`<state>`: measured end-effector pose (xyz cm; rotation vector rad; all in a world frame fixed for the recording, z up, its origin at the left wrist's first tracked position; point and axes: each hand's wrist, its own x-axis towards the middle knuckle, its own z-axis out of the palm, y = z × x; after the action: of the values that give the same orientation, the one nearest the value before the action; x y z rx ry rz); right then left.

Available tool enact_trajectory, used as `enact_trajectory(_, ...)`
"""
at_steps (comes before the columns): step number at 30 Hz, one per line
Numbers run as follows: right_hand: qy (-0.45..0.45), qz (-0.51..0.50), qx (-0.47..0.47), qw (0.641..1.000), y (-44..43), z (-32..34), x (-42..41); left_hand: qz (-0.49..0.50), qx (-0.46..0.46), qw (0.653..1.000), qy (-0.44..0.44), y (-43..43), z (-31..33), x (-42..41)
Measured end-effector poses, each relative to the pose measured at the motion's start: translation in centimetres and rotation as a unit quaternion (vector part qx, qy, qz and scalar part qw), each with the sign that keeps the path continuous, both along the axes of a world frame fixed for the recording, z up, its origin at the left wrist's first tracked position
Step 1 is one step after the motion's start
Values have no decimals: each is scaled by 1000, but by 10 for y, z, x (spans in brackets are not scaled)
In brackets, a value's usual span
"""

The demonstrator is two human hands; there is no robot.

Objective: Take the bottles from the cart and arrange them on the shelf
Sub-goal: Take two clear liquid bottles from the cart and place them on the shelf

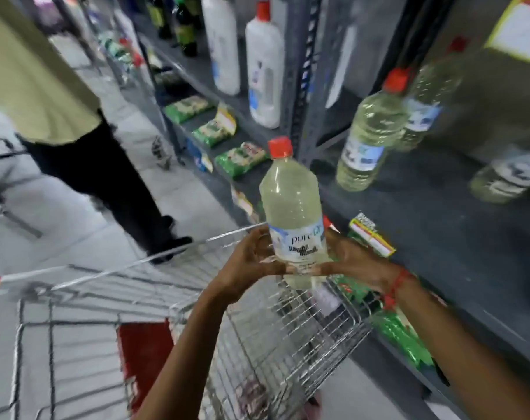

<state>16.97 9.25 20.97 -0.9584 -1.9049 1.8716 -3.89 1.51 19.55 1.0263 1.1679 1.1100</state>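
Note:
I hold a clear bottle of pale yellowish liquid with a red cap and a white label upright above the wire cart. My left hand grips its lower left side and my right hand its lower right side. On the grey shelf to the right stand three similar bottles: one with a red cap, one behind it, and one further right. Two white bottles with red caps stand on the shelf bay to the left.
A person in a beige top and dark trousers stands left of the shelf, beyond the cart. Green packets lie on the lower shelf, and more green packets sit beside the cart. Dark bottles stand at the shelf's far end.

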Motion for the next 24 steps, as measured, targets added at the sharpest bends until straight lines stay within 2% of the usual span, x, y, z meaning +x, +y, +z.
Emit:
enact_trajectory(1,17,-90,39,995,2,16,39,-78,27,996,28,33,21,31)
enact_trajectory(4,34,-190,75,978,3,13,74,-144,69,984,83,64,42,70)
enact_trajectory(9,60,-281,109,952,14,2,84,-205,128,957,163,110,37,96)
enact_trajectory(14,74,-377,91,919,21,0,122,-257,117,931,234,156,23,154)
enact_trajectory(19,54,-408,74,909,31,-22,144,-246,113,915,297,174,6,188)
enact_trajectory(24,52,-418,75,904,40,-42,152,-245,109,910,317,183,-8,194)
